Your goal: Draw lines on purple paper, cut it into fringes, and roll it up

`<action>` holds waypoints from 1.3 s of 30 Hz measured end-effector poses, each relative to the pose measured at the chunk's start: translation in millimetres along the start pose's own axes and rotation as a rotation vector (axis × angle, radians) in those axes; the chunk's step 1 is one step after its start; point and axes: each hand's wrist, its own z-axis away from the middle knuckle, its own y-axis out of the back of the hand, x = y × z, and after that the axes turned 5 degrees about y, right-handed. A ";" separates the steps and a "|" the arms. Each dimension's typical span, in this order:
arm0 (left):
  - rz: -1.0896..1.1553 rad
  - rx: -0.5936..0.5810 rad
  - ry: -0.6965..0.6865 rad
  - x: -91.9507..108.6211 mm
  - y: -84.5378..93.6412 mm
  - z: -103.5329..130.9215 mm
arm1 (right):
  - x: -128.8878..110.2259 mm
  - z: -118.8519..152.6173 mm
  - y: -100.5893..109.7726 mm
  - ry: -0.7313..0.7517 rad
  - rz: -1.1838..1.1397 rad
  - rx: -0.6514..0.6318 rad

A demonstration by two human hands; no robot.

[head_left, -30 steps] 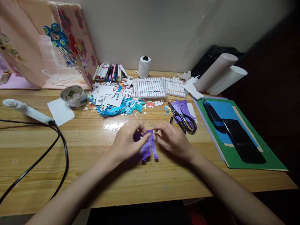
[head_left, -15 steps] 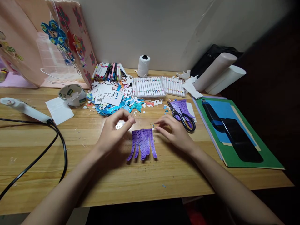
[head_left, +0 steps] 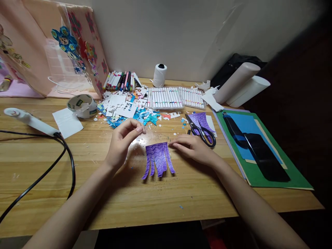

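A purple paper piece (head_left: 157,155) with wavy dark lines lies on the table, its lower part cut into strips. My left hand (head_left: 124,141) is raised at its upper left, thumb and forefinger close together; whatever they may pinch is too small to name. At the paper's top right corner, my right hand (head_left: 195,148) rests low with its fingers extended, holding nothing visible. Black-handled scissors (head_left: 206,136) lie just beyond it, over another purple piece (head_left: 204,119).
Paper scraps (head_left: 121,107) and marker sets (head_left: 166,98) spread across the back, near a thread spool (head_left: 159,75). Tape (head_left: 82,104) and a white-handled device (head_left: 31,121) with black cable are left. Green sheets (head_left: 280,173) lie right.
My left hand has drawn slightly left, away from the purple paper. My right hand has come lower, its fingers straighter beside the paper's corner. The paper has turned slightly.
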 end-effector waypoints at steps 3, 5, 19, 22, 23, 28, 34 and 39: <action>0.016 -0.004 0.010 0.1 -0.5 0.0 | -1.2 0.2 1.8 -0.059 0.026 0.067; 0.037 -0.006 0.017 0.2 -0.7 -0.3 | -1.1 0.7 2.4 -0.119 -0.056 0.102; -0.012 0.002 0.068 1.1 -2.9 -0.9 | 9.8 -0.1 -0.9 -0.339 -0.445 0.333; -0.038 0.011 0.073 1.1 -2.8 -1.1 | 3.8 1.8 1.1 -0.281 -0.419 0.242; -0.046 0.014 0.075 1.1 -2.8 -1.1 | 1.5 2.5 1.2 -0.267 -0.406 0.159; -0.041 0.019 0.081 1.3 -2.7 -1.1 | -5.8 2.3 -2.2 -0.107 -0.242 -0.080; -0.032 -0.003 0.079 1.1 -3.8 -0.1 | -9.0 -1.0 -3.6 0.033 -0.064 -0.128; -0.031 0.003 0.088 0.1 -4.7 -0.2 | 8.2 -0.7 -4.4 -0.004 0.192 -0.039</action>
